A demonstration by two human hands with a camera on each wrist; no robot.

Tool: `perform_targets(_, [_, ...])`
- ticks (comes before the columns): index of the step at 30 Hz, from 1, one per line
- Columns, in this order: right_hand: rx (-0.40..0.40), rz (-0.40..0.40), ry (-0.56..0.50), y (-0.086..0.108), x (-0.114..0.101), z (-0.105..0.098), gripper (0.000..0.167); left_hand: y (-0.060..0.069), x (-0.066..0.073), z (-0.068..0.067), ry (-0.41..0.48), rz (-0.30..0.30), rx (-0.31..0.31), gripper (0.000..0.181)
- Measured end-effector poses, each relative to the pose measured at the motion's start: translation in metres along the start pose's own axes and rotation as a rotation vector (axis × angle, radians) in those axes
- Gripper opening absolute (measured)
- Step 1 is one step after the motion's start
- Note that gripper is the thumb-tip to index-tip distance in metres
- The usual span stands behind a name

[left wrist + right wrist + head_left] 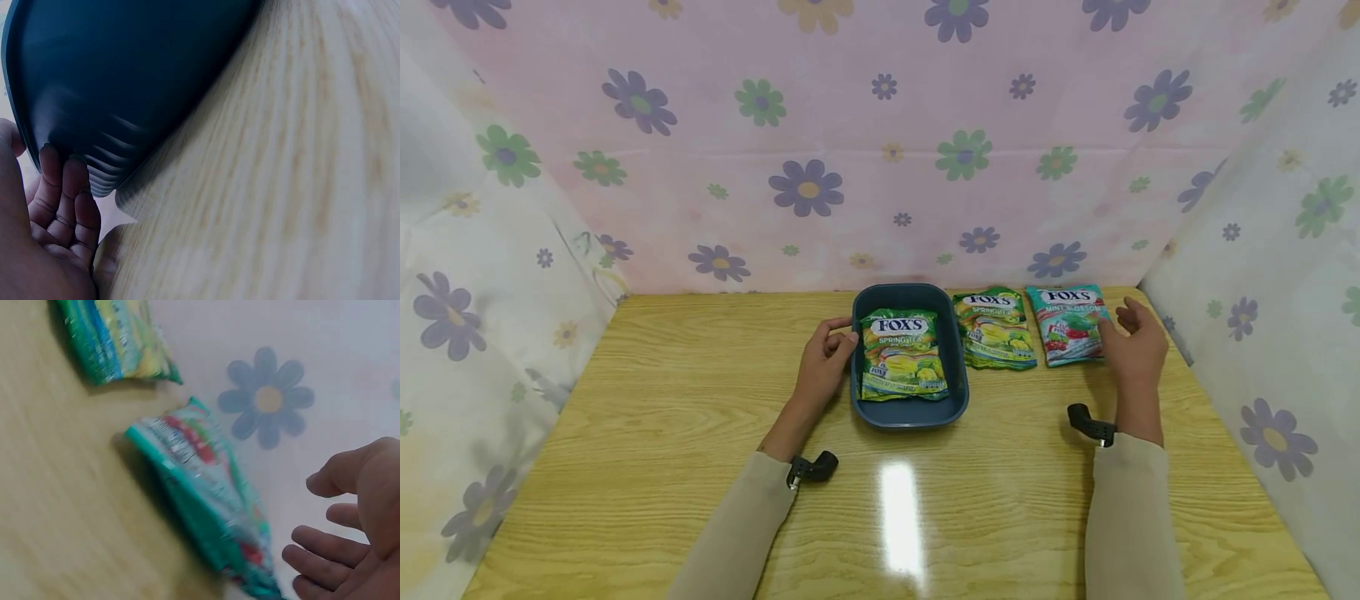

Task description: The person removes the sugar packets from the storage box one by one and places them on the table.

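Observation:
A dark blue bin (pixel 910 415) holds green Spring Tea packets (pixel 901 357). At its left side, my left hand (pixel 826 362) has its thumb by the rim; in the left wrist view the loosely bent fingers of that hand (pixel 56 231) touch the outer wall of the bin (pixel 137 69). My right hand (pixel 1135 346) hovers at the right edge of the teal Mint Blossom packet (pixel 1067 329). The right wrist view shows this hand (pixel 356 537) with fingers spread, holding nothing, and a gap between it and the packet (pixel 206 481).
Between the bin and the teal packet lies more Spring Tea (pixel 996 329), also at the top left of the right wrist view (pixel 119 340). A flowered cloth (pixel 865 225) stands behind the wooden table (pixel 700 375) and along both sides.

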State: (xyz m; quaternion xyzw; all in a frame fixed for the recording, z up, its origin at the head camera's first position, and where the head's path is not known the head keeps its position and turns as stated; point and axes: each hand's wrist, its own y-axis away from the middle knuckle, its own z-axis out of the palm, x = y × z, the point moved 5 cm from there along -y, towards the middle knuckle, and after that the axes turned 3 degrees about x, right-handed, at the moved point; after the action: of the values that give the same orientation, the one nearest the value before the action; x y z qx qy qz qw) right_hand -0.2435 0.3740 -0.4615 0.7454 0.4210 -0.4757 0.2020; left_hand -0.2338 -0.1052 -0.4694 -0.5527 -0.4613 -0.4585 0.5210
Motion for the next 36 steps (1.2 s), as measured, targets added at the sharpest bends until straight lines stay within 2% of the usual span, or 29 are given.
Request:
perform_targets(7, [-0.043, -0.015, -0.012, 0.009, -0.025, -0.002, 0.062, 0.0, -0.001, 0.0, 0.002, 0.005, -0.005, 0.04])
perform_targets(16, [-0.123, -0.129, 0.014, 0.02, -0.054, 0.003, 0.058, 0.0, -0.001, 0.001, 0.005, 0.016, -0.006, 0.04])
perform_targets(25, [-0.205, -0.218, -0.017, 0.036, -0.081, 0.009, 0.057, 0.0, -0.001, 0.001, -0.003, 0.029, -0.006, 0.039])
perform_targets(27, [-0.218, -0.235, -0.03, 0.039, -0.087, 0.01, 0.057, -0.002, -0.006, 0.001, -0.002, 0.029, -0.009, 0.039])
perform_targets(32, [-0.251, -0.28, -0.04, 0.047, -0.1, 0.016, 0.057, -0.01, -0.028, -0.001, 0.0, 0.017, -0.005, 0.041])
perform_targets(36, [-0.289, -0.317, -0.052, 0.054, -0.109, 0.023, 0.056, -0.011, -0.036, -0.003, -0.01, 0.021, 0.01, 0.04])
